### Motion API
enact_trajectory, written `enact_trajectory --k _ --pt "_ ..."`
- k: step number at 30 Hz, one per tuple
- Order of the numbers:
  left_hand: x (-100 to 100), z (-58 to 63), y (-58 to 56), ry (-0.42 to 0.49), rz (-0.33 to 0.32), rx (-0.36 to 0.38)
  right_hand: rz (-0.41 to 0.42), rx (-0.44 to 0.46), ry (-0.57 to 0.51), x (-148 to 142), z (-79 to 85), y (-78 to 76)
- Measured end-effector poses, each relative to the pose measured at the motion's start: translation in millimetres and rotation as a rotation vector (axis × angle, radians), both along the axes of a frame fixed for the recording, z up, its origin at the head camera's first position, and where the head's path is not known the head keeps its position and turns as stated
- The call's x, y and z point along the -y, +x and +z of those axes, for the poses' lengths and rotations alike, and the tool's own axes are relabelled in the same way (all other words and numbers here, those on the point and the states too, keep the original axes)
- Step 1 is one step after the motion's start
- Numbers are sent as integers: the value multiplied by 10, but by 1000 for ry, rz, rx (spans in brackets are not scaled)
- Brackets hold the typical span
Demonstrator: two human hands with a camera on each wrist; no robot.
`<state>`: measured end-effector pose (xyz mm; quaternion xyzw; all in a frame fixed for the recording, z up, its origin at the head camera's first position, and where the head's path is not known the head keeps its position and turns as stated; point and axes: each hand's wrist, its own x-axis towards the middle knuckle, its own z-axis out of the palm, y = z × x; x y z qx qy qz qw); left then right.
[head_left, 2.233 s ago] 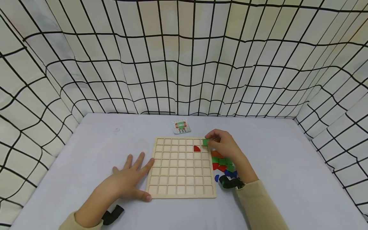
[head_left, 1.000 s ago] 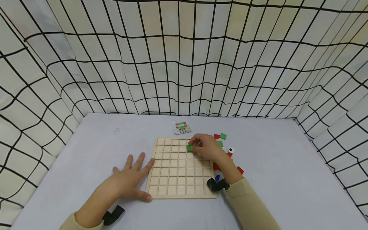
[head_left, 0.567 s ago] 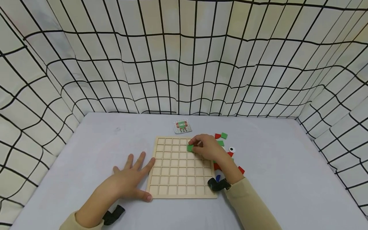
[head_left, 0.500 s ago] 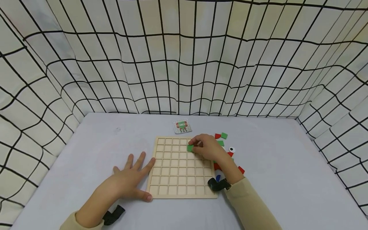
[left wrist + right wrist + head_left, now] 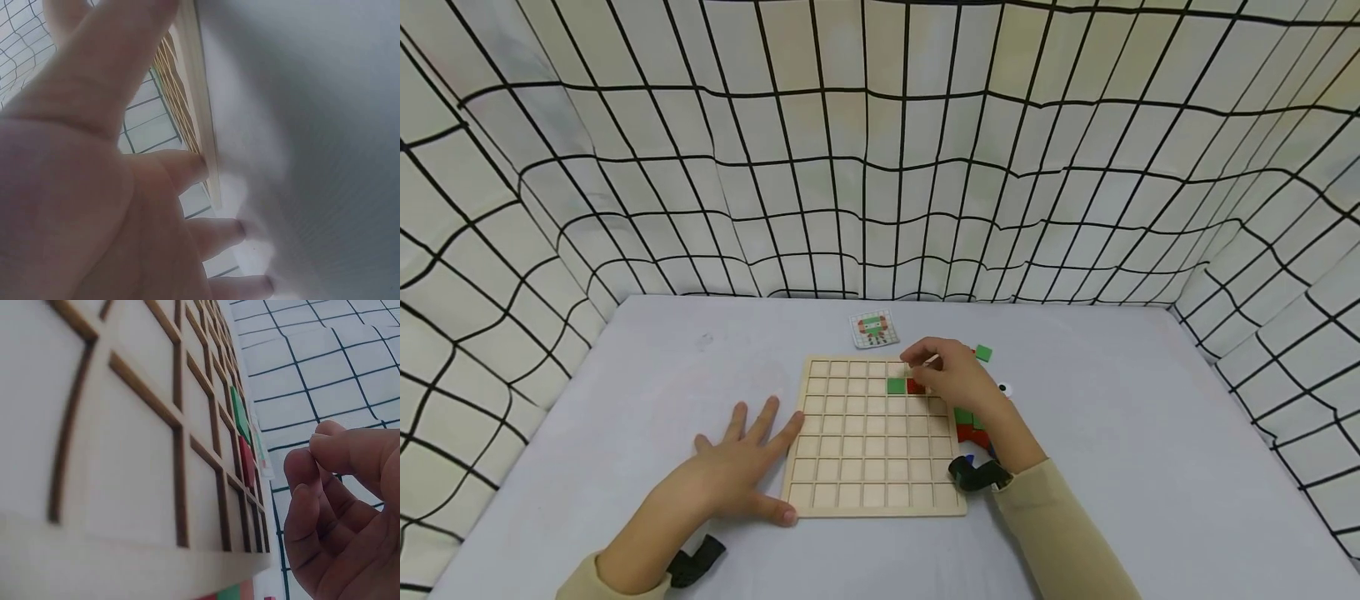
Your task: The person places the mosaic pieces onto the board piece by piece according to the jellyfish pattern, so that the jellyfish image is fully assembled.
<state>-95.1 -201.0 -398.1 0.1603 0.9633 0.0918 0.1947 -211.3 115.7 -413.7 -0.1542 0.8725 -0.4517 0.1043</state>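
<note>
My left hand (image 5: 737, 467) lies spread on the table, with its thumb and index fingertip at the left edge of the wooden grid board (image 5: 856, 426). In the left wrist view, the fingers (image 5: 182, 170) reach out straight along the board's side. A green square tile (image 5: 896, 386) sits in a cell of the second row from the top, and a red quarter-round tile (image 5: 914, 387) fills the cell to its right. My right hand (image 5: 958, 379) hovers over the upper right cells, fingers loosely bent. Nothing shows between its fingertips in the right wrist view, where they are apart from both tiles.
Loose green and red tiles (image 5: 964, 419) lie beside the board's right edge, partly under my right forearm. Another green tile (image 5: 983, 353) and a white disc with a black dot (image 5: 1005, 389) lie farther out. A small picture card (image 5: 874, 329) lies behind the board.
The right hand has carried the green tile leftward to the cell beside the red tile, let it go, and moved slightly up and right. The left hand stays in place.
</note>
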Motion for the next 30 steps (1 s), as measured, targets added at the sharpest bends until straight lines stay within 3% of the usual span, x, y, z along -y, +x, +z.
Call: enact_trajectory --k 17,30 --pt "-1 -37 -18 -19 18 19 -102 -44 -50 -363 26 -111" --pt "-1 -68 -38 -21 14 13 -241 57 -157 -702 -27 -213"
